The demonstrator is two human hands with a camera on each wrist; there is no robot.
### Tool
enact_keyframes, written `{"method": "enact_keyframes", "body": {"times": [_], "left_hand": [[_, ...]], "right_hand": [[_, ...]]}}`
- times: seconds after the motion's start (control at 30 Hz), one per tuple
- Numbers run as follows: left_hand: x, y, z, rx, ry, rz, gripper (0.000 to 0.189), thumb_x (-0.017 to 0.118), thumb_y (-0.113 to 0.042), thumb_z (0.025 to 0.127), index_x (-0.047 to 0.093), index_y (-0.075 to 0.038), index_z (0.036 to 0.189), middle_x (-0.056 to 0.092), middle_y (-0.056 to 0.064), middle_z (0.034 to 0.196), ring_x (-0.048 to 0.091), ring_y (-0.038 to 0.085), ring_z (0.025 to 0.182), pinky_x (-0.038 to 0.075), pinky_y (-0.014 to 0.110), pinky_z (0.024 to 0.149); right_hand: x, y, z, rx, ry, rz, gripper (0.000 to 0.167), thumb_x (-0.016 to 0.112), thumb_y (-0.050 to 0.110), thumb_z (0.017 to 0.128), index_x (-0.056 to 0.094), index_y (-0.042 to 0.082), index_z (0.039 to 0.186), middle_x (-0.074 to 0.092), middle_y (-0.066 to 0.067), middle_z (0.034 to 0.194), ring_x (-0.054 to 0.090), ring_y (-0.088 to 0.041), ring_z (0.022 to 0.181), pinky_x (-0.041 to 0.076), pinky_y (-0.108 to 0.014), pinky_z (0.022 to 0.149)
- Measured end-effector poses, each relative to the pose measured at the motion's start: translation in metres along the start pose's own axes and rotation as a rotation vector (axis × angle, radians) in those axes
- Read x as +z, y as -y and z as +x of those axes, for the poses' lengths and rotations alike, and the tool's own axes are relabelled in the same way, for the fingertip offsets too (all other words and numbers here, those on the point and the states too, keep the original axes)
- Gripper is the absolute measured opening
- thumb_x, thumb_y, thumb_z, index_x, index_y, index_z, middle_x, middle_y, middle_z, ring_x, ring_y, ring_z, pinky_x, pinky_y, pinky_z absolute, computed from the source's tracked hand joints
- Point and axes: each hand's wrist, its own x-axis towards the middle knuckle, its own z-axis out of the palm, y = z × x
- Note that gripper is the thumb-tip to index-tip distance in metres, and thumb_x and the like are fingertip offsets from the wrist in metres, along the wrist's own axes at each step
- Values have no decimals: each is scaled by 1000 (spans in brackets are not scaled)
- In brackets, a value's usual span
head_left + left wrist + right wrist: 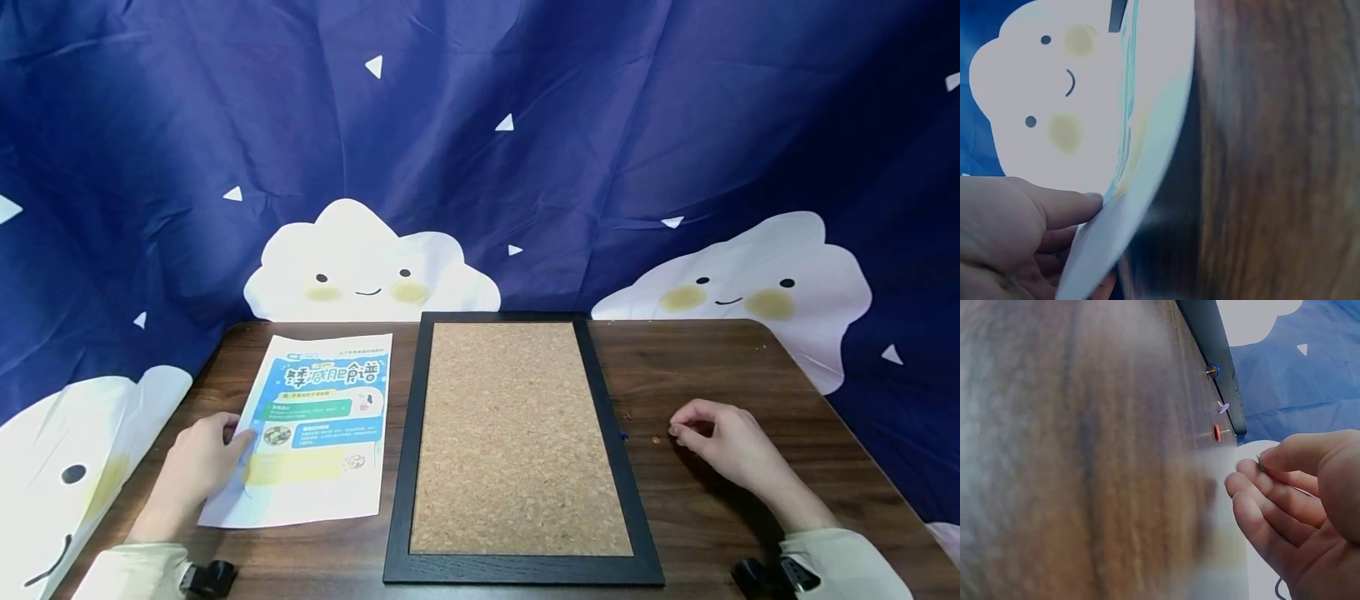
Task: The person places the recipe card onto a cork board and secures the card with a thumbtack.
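Observation:
On the left of the table my left hand [198, 462] pinches the left edge of a printed paper sheet [318, 429] between thumb and fingers. The left wrist view shows the sheet [1147, 156] bowed and lifted at that edge. To the right of a black-framed cork board [517, 442], my right hand [727, 446] hovers low over the wood. Its thumb and index finger pinch a small green thumbtack [1260, 464], mostly hidden by the fingertips. Nearby lie a blue thumbtack [1213, 370], a purple thumbtack [1223, 407] and a red thumbtack [1217, 433].
The cork board lies flat in the middle of the brown wooden table [720, 358], between paper and thumbtacks. Behind the table hangs a blue cloth [465, 150] with cloud faces. Dark wrist cameras [210, 578] sit at both cuffs.

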Motion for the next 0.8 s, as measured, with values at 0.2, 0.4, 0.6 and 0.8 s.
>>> {"method": "enact_keyframes", "body": {"times": [0.2,0.4,0.6,0.8], "left_hand": [[-3,3,-1,-10,-21,-35,37,58,-17,106,65,15,122,70,36,114,68,47,97,52,61,83],[-5,5,0,-23,-30,-62,37,54,-17,108,66,14,122,71,31,108,67,38,91,52,54,78],[-6,8,3,-41,-11,-84,36,55,-17,109,66,14,123,72,27,105,65,33,89,51,49,76],[-6,11,2,-36,-18,-101,37,56,-18,110,67,13,125,73,27,107,66,32,90,49,44,76]], "right_hand": [[1,0,-2,2,-12,12,6,79,15,98,77,10,94,75,0,89,58,-16,81,47,-31,70],[1,1,-4,-10,-15,55,5,76,10,100,79,9,96,77,3,83,60,-4,72,48,-24,63],[2,3,-6,-40,-28,82,6,77,5,98,78,8,94,78,2,83,62,1,68,50,-22,62],[2,3,-5,-36,-24,81,5,79,9,99,77,8,94,75,3,83,56,0,70,47,-24,61]]}}
